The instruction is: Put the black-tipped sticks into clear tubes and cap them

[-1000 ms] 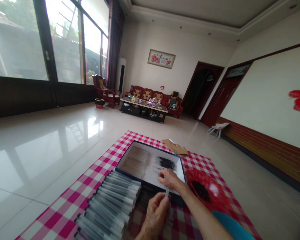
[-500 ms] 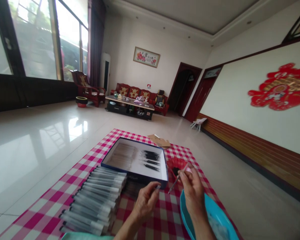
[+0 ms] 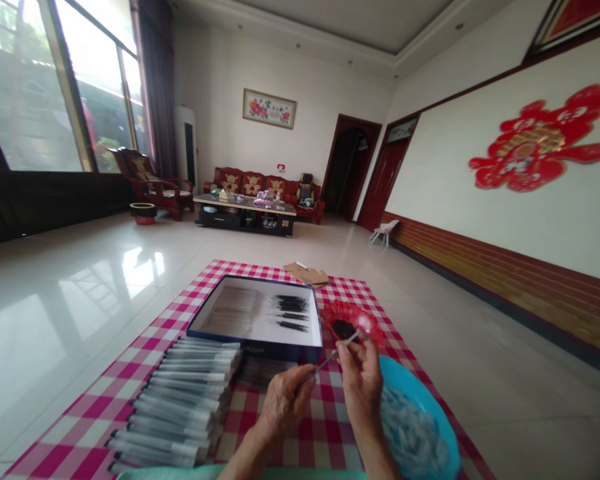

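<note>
Thin grey stick [image 3: 336, 353] pinched betw. left hand [image 3: 284, 400] & right hand [image 3: 361, 377], both closed on it, above pink-checked cloth [image 3: 87, 420], glossy tiled floor [image 3: 55, 300], living rm.

No legible text this frame. Landmark: the blue-rimmed box [image 3: 254, 348].

- Framed picture [image 3: 269, 108], far wall beyond the box: I make out dark marks among red flowers, possibly characters, too small to read.
- Small red tag [image 3: 281, 168], below that picture, beyond the box: unreadable.
- Red wall ornament [image 3: 537, 138], high to the right of the box: gold centre, and I resolve no character in it.
- Front wall of the box: faint print, blurred.
- Thin stick [image 3: 330, 357], just in front of the box: any marking too fine to tell.
</note>
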Available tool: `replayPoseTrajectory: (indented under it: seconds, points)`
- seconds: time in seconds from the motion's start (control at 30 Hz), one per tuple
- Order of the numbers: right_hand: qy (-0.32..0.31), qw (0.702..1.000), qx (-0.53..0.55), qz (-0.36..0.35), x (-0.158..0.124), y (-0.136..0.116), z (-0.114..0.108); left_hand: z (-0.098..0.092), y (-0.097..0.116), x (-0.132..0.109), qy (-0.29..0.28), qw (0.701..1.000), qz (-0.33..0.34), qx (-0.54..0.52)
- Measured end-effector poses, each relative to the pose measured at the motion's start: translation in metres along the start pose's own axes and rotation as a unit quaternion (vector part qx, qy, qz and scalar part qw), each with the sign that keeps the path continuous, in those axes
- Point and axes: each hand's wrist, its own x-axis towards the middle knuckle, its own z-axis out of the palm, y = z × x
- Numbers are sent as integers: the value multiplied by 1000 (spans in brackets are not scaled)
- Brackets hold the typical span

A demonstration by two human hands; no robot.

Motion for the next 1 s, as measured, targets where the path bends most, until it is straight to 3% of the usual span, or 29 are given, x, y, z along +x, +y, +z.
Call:
replayPoseTrajectory:
  seconds: [0.27, 0.47, 0.7, 0.87, 0.93, 1.0]
  points:
    - [5, 999, 39, 14, -12, 12, 11, -6, -5, 1, 21, 997, -18, 75]
    - [-25, 1000, 6, -3, -16, 18, 16, -6, -2, 0, -19, 993, 4, 113]
    - [-72, 992, -88, -53, -35, 25, 28, -3, -10, -2, 45, 992, 4, 114]
    - [-140, 961, -185, -151, -24, 13, 21, -3, -10, -2, 71, 991, 10, 111]
    - [-164, 937, -254, -176, 1, 11, 9, -4, -8, -1, 75, 991, 11, 113]
    - [-176, 883, -394, -182, 37, 14, -7, -5, -8, 0, 79, 991, 13, 111]
